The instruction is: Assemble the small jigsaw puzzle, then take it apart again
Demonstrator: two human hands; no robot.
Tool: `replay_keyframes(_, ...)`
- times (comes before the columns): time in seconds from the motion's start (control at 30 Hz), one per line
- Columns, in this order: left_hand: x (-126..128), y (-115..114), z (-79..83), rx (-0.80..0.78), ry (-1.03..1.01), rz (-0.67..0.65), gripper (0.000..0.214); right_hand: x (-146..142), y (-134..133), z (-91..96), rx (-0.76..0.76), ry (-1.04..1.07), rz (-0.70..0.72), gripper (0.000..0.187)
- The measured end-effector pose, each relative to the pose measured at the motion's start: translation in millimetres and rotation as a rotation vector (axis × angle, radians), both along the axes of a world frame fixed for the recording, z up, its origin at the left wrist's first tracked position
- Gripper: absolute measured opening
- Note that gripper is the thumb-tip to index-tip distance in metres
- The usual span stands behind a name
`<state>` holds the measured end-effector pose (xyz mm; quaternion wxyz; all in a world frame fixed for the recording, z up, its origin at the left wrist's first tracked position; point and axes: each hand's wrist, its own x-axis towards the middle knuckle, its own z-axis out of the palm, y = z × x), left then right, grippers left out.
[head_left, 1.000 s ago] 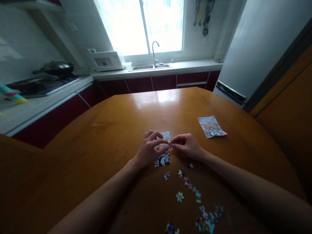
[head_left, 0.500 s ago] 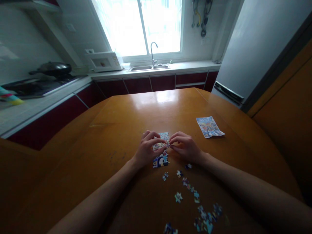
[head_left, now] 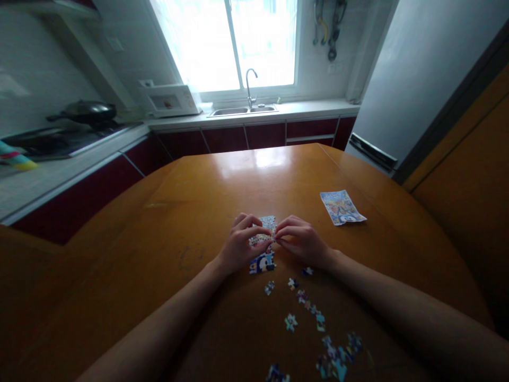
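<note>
A partly assembled jigsaw puzzle [head_left: 262, 263] lies flat on the wooden table, its picture showing a blue cartoon figure at the near end. My left hand [head_left: 242, 243] rests over its left side, thumb and index finger curled in to its right edge and closed on the puzzle there. From the other side, my right hand [head_left: 304, 241] pinches a small puzzle piece at that same edge; the fingertips mostly hide it. Both hands' fingertips nearly meet. Loose puzzle pieces [head_left: 291, 322] are scattered nearer to me, with a cluster of pieces [head_left: 338, 358] at the lower right.
A creased picture sheet [head_left: 342, 207] lies to the right on the table [head_left: 191, 196]. Beyond the table are a counter with a sink [head_left: 230, 111], a white microwave [head_left: 170, 101] and a stove with a black pan [head_left: 89, 111]. A fridge [head_left: 429, 69] stands at the right.
My right hand's fingertips have shifted slightly left, closer against the puzzle's edge and my left fingertips. My left hand has hardly moved, and the loose pieces lie as before.
</note>
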<state>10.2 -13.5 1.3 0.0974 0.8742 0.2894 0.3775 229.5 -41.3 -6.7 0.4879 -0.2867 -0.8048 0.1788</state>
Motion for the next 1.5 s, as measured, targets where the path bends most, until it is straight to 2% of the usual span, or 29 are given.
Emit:
replay_keyframes(0.17,0,0,2.4,-0.038,0.009,0.013,0.016,1,0,1.1,0.005,-0.01,-0.017,0.007)
replay_keyframes(0.27,0,-1,4.9,-0.096,-0.003,0.048,0.023,3,2,0.1,-0.011,-0.003,-0.097,0.007)
replay_keyframes(0.4,-1,-2,3.7,-0.102,0.019,0.078,0.019,6,5,-4.0,-0.027,-0.035,-0.183,0.008)
replay_keyframes(0.77,0,-2,3.1,-0.154,0.223,0.049,0.015,5,2,-9.1,-0.011,-0.313,-0.116,0.013)
replay_keyframes(1.5,0,-2,1.0,-0.187,0.217,0.022,0.017,1,-3,-4.6,0.004,-0.428,-0.124,0.014)
